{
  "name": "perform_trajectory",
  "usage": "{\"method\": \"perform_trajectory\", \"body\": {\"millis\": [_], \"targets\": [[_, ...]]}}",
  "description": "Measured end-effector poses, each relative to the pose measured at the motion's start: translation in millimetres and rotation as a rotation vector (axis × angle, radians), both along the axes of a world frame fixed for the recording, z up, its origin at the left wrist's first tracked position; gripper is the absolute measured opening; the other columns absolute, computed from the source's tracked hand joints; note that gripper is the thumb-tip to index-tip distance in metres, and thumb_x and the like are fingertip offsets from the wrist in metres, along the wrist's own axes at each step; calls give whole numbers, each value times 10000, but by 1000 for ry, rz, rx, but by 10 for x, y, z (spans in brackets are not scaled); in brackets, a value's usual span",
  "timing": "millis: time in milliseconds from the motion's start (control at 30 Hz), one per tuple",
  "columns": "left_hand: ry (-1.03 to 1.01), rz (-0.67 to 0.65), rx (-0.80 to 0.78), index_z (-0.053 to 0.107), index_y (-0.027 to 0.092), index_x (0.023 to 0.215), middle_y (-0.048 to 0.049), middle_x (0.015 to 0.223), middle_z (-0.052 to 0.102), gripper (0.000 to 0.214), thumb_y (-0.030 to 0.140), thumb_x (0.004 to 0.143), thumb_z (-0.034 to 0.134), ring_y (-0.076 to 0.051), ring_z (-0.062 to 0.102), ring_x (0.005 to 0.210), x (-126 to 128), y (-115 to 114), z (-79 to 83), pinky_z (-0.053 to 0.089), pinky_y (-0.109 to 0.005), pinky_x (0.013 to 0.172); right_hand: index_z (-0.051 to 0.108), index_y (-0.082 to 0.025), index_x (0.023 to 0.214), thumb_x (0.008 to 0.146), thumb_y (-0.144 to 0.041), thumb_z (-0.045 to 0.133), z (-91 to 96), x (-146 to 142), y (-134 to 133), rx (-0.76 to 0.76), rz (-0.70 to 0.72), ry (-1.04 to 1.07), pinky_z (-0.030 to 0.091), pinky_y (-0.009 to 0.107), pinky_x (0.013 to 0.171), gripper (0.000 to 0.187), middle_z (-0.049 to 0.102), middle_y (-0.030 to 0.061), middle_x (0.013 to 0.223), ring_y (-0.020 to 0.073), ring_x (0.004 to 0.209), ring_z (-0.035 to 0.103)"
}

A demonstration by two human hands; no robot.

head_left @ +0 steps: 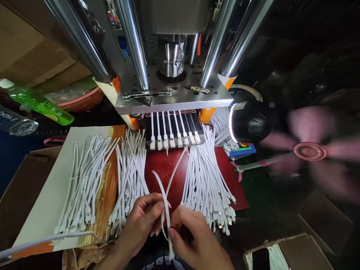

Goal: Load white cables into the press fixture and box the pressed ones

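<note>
A short, flat white cable (163, 194) stands upright between my hands, its upper end curling left and its lower end hanging below my right fingers. My left hand (144, 219) is closed, with thumb and fingertips pinched on the cable's middle. Lower down, my right hand (197, 234) pinches the same cable from the right, its fingertips partly hidden. Behind it, a thinner pale cord (174, 168) runs up to the front of a black mould (165, 129). Several white cables lie side by side in the mould's slots, their connector ends facing me.
White cable bundles (131, 168) lie at left, another bundle (206, 176) at right, on a red board (157, 159). A press plate (180, 101) with a wrench (149, 93) overhangs the mould. A lamp (249, 122), spinning pink fan (311, 150), carton (303, 249) and green bottle (39, 103) surround it.
</note>
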State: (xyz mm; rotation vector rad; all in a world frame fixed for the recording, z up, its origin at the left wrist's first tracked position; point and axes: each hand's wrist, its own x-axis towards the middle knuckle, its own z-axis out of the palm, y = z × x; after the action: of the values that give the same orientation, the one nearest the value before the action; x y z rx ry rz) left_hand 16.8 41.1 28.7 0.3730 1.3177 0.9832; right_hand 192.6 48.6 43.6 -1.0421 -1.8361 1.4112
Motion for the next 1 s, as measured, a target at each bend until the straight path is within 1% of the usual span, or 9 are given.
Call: {"method": "perform_trajectory", "body": {"millis": [67, 133, 233, 400, 567, 667, 733, 867, 1000], "targets": [[-24, 93, -8, 725, 194, 742, 40, 575, 599, 525, 630, 544, 940, -54, 411, 417, 126, -44, -17, 315, -179, 398, 499, -233, 806, 851, -108, 535, -61, -48, -60, -2, 14, -22, 377, 220, 615, 138, 552, -36, 754, 121, 670, 534], [-32, 129, 5, 729, 186, 692, 37, 571, 600, 495, 594, 535, 961, -48, 417, 428, 163, -71, -38, 331, -172, 401, 507, -235, 815, 821, -84, 536, -118, -54, -111, -7, 16, -45, 373, 215, 607, 154, 557, -37, 759, 121, 668, 535], [-5, 157, 49, 744, 196, 698, 37, 562, 598, 435, 561, 586, 954, -52, 431, 428, 115, -127, -108, 346, -168, 401, 508, -234, 794, 780, -62, 539, -154, -35, -157, -8, -5, -57, 366, 212, 598, 175, 556, -40, 746, 118, 655, 537], [51, 158, 93, 792, 232, 790, 5, 680, 676, 345, 499, 635, 946, -82, 489, 460, 21, -251, -222, 411, -208, 424, 517, -229, 734, 685, -24, 540, -100, -39, -161, -23, 11, -23, 350, 205, 583, 212, 526, -52, 700, 107, 621, 514], [145, 225, 224, 733, 222, 693, 12, 655, 613, 290, 451, 711, 912, -88, 483, 502, 22, -317, -131, 394, -190, 447, 561, -218, 708, 686, -27, 581, -76, -72, -155, -45, 62, -7, 372, 196, 623, 193, 581, -47, 736, 97, 646, 542], [188, 180, 336, 703, 201, 658, 1, 661, 594, 284, 396, 737, 894, -116, 529, 552, -30, -338, -82, 442, -197, 487, 574, -206, 687, 677, -32, 599, -73, -76, -148, -98, 95, 25, 335, 181, 567, 176, 544, -56, 705, 73, 590, 490], [165, 154, 395, 718, 198, 672, -5, 649, 579, 252, 376, 747, 879, -141, 555, 566, -86, -355, -91, 471, -219, 490, 584, -198, 686, 668, -27, 604, -61, -69, -140, -126, 89, 23, 314, 174, 546, 173, 537, -58, 701, 63, 578, 477], [132, 176, 422, 741, 188, 691, -16, 640, 587, 248, 395, 763, 858, -149, 557, 544, -168, -393, -153, 484, -234, 470, 597, -190, 688, 670, -15, 626, -45, -70, -140, -144, 89, 3, 308, 158, 544, 179, 539, -64, 699, 50, 574, 473], [239, 165, 462, 779, 225, 749, -18, 654, 653, 201, 410, 812, 827, -153, 593, 537, -169, -402, -125, 513, -236, 493, 603, -183, 679, 692, -19, 651, -79, -84, -157, -135, 101, -9, 313, 151, 540, 171, 530, -64, 697, 48, 576, 471]]}}
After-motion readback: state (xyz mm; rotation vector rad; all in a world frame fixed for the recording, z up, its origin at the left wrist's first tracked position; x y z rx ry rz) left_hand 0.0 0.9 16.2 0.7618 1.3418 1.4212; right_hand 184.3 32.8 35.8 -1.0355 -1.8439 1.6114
